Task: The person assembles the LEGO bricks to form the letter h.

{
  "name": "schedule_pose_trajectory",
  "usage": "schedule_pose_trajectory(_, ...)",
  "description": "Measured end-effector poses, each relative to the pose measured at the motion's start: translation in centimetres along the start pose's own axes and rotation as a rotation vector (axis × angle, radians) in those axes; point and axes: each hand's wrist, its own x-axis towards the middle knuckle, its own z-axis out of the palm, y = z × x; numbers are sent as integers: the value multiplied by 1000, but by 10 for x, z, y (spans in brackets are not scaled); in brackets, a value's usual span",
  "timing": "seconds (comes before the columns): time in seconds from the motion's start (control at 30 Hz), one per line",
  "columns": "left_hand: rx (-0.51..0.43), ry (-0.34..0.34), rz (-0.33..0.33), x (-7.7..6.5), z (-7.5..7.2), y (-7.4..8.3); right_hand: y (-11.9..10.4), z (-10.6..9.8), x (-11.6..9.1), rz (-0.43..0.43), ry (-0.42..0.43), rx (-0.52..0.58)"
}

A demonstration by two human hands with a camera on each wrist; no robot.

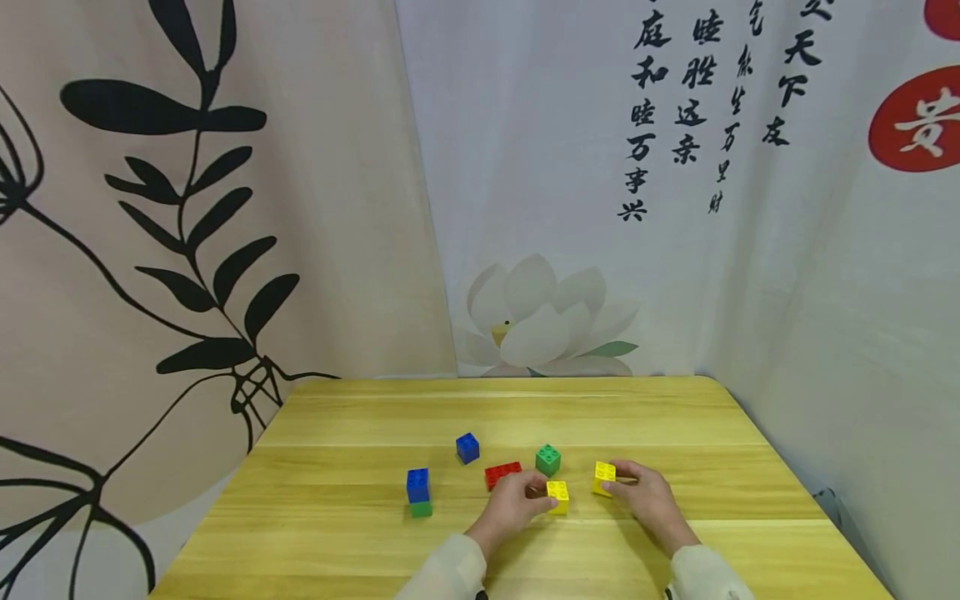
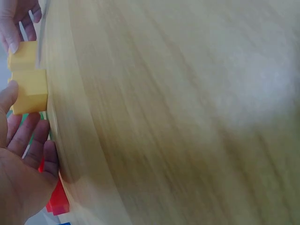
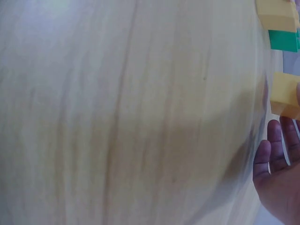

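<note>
My left hand pinches a yellow toy brick between thumb and fingers; the left wrist view shows that yellow brick at the thumb tip. To the right, my right hand holds a second yellow brick, and a gap separates the two. In the right wrist view, this second brick sits between thumb and fingertips. Just behind the left hand lies a red brick, partly covered by it. A green brick stands behind the gap between the hands.
Left of the hands, a blue brick sits joined to or against a green brick. Another blue brick stands farther back. All are on a wooden table, with a printed curtain behind its far edge.
</note>
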Motion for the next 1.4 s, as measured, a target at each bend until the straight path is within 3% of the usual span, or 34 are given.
schedule_pose_trajectory(0.4, 33, -25, -21, 1, -1, 2, -4, 5, 1, 25, -35, 14)
schedule_pose_trajectory(0.77, 13, -53, -27, 2, -2, -1, -20, 13, -3, -64, -43, -61)
schedule_pose_trajectory(1.07, 2, -42, 18, 3, -2, -5, -27, 20, -2, -109, -83, -13)
schedule_pose_trajectory(1.4, -39, -54, 7, 2, -4, -3, -35, 27, -3, -143, -157, 23)
